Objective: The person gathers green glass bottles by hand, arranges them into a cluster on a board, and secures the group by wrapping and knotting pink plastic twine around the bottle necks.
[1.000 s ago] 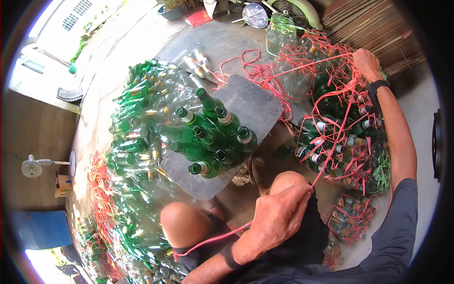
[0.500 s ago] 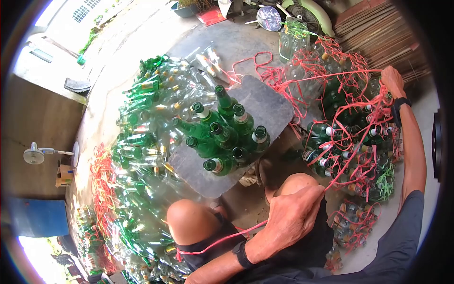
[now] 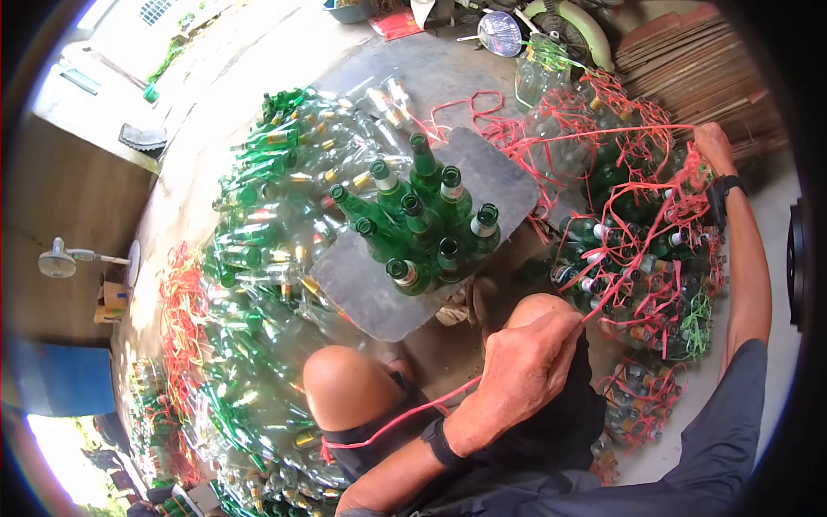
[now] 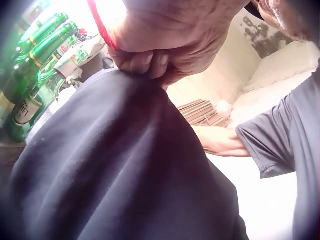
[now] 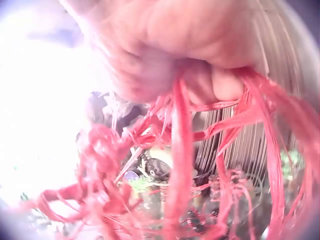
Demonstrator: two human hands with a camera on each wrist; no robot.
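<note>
My left hand (image 3: pixel 530 362) grips a red plastic twine (image 3: pixel 401 420) above my knee. One end trails left over my thigh, and the other runs up toward my right hand (image 3: pixel 715 148). In the right wrist view, curled fingers hold several strands of a tangled bundle of red twine (image 5: pixel 180 165). Between my knees and the bottle pile, a cluster of upright green glass bottles (image 3: pixel 415 217) stands on a dark grey board (image 3: pixel 370 302). The left wrist view shows my fist over dark cloth (image 4: pixel 115 165), with a piece of the twine at its upper side.
A large pile of lying glass bottles (image 3: pixel 258 258) spreads on the left, with loose red twine (image 3: pixel 183 319) beside it. Twine-wrapped bottles (image 3: pixel 637 267) stand on the right. Stacked wooden strips (image 3: pixel 689 73), a wheel (image 3: pixel 573 30) and a hand fan (image 3: pixel 500 34) are at the back.
My right hand has moved outward to the right, carrying the red twine bundle. The left hand keeps its grip near my knee. The whole head view has shifted somewhat.
</note>
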